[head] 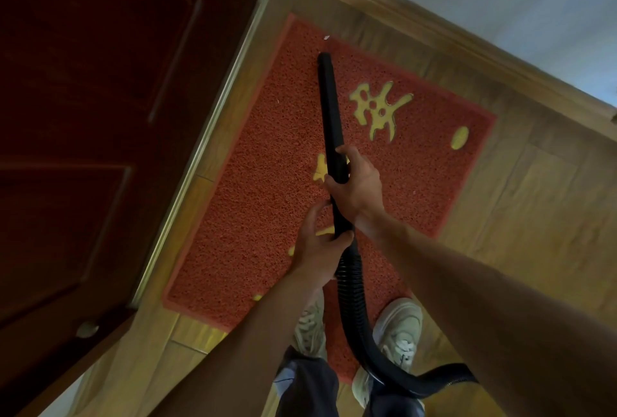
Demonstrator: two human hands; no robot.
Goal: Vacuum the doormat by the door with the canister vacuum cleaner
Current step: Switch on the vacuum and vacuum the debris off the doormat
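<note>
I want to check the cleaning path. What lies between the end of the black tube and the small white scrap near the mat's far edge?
In the head view, only bare red mat separates the tube's end from the white scrap.

Both hands gripping black vacuum wand point(330, 109), nozzle tip on red doormat point(267, 183), beside dark door point(83, 116)

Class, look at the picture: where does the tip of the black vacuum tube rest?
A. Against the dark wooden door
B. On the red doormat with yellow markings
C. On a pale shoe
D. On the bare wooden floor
B: the tip of the black vacuum tube, gripped by the left hand and the right hand, lies on the red doormat with yellow markings, near its far edge.
</note>
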